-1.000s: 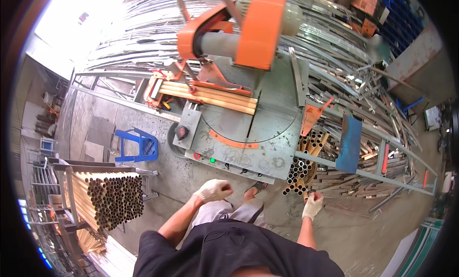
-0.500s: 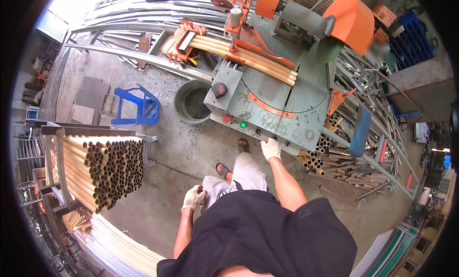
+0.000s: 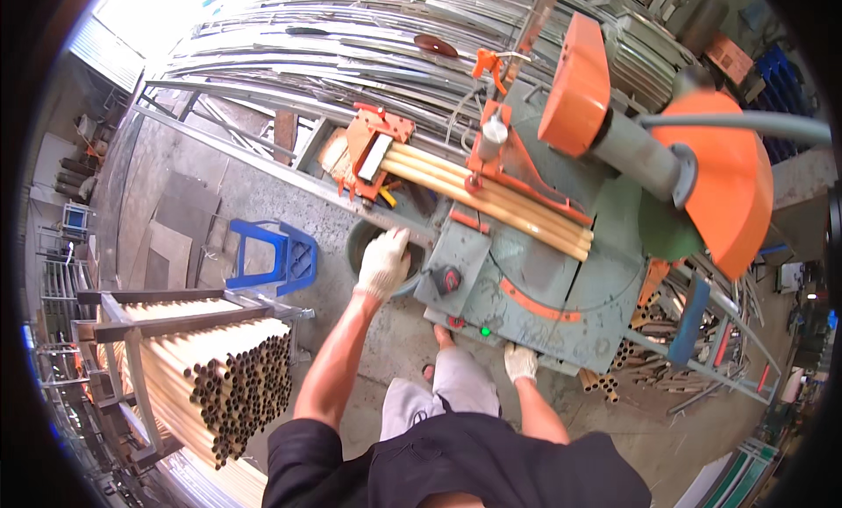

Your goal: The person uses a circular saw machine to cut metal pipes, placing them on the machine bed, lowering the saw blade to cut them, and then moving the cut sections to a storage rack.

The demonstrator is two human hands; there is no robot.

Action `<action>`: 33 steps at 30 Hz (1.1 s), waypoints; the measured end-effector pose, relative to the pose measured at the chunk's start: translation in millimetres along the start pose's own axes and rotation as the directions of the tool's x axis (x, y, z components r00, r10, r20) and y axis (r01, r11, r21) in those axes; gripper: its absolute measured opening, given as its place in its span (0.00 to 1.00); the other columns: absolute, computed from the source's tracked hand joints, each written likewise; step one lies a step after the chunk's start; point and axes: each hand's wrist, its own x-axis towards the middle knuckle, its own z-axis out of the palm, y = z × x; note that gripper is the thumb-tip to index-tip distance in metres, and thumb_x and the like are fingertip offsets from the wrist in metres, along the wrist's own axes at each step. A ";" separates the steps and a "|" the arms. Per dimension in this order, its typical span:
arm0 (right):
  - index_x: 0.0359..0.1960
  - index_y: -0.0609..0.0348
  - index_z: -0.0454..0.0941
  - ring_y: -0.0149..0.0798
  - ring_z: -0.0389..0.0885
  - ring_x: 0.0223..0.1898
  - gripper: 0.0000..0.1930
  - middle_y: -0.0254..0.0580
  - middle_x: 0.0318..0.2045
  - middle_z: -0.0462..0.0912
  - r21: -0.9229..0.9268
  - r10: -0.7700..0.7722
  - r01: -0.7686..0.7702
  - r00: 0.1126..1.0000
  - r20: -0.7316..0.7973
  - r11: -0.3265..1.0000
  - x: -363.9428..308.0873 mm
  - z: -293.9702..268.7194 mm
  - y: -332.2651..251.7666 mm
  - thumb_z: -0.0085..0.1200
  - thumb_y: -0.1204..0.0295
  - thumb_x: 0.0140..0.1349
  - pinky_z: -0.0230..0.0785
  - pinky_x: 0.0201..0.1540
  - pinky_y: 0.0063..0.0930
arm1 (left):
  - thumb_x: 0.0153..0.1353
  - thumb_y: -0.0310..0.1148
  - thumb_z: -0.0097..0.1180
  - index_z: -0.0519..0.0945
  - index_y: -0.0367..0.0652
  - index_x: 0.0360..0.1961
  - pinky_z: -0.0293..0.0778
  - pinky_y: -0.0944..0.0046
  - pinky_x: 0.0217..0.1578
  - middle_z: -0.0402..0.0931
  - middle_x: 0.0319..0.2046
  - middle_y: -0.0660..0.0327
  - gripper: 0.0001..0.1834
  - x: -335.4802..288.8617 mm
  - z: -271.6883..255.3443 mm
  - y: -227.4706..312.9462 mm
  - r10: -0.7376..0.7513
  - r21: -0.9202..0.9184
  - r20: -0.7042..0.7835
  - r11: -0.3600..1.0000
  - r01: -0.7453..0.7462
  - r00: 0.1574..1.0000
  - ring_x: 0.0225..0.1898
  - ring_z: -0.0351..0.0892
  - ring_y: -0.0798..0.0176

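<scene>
My left hand [image 3: 384,267], in a white knit glove, is raised over the grey bucket [image 3: 355,245]. Its fingers point loosely forward and nothing shows in them. My right hand [image 3: 520,362], gloved as well, rests at the front panel of a grey cut-off saw table [image 3: 548,340], fingertips hard to see. Several tan tubes [image 3: 491,206] lie side by side across the table. Their left ends meet an orange stop block [image 3: 379,140], and an orange clamp [image 3: 489,144] stands over them. To their right hangs the saw's orange blade guard [image 3: 728,175].
A rack [image 3: 184,324] packed with tan tubes [image 3: 241,390] stands at the left. Beside it is a blue plastic stool [image 3: 276,254]. Long metal bars [image 3: 351,56] lie behind the saw, with offcuts [image 3: 680,355] at the right. A green light [image 3: 485,332] glows on the panel.
My left hand has risen from beside my leg to over the bucket. My right hand stays at the panel. The view has shifted, and the saw head appears larger and farther right.
</scene>
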 end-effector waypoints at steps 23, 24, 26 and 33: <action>0.38 0.67 0.82 0.38 0.86 0.22 0.22 0.45 0.27 0.86 0.228 0.165 -0.282 0.889 0.427 0.932 -33.9 -1.5 34.4 0.53 0.54 0.67 0.75 0.29 0.33 | 0.45 0.30 0.62 0.75 0.45 0.43 0.72 0.51 0.42 0.78 0.37 0.56 0.21 84.9 -62.5 -65.0 0.282 0.421 0.232 0.834 -0.358 0.931 0.40 0.80 0.52; 0.39 0.67 0.82 0.38 0.86 0.22 0.22 0.45 0.27 0.86 0.228 0.146 -0.255 0.902 0.407 0.940 -34.5 4.1 40.8 0.53 0.54 0.66 0.75 0.29 0.33 | 0.44 0.30 0.62 0.75 0.44 0.43 0.72 0.51 0.42 0.78 0.37 0.56 0.21 58.0 -81.1 -68.8 0.237 0.414 0.207 0.858 -0.305 0.949 0.40 0.80 0.52; 0.39 0.67 0.81 0.37 0.85 0.22 0.20 0.45 0.26 0.85 0.223 0.119 -0.218 0.914 0.388 0.950 -34.8 17.4 64.2 0.55 0.58 0.65 0.76 0.27 0.32 | 0.44 0.29 0.61 0.75 0.44 0.42 0.73 0.51 0.42 0.78 0.37 0.55 0.20 4.6 -111.4 -67.9 0.159 0.372 0.159 0.905 -0.208 0.974 0.41 0.80 0.50; 0.36 0.68 0.81 0.35 0.84 0.21 0.18 0.44 0.25 0.84 0.163 -0.004 -0.079 0.890 0.455 0.983 -59.4 21.9 59.9 0.56 0.61 0.65 0.77 0.25 0.31 | 0.43 0.27 0.59 0.73 0.41 0.36 0.74 0.47 0.37 0.77 0.31 0.49 0.15 -286.4 -173.8 -44.1 -0.391 0.344 -0.009 0.863 0.370 0.920 0.35 0.79 0.45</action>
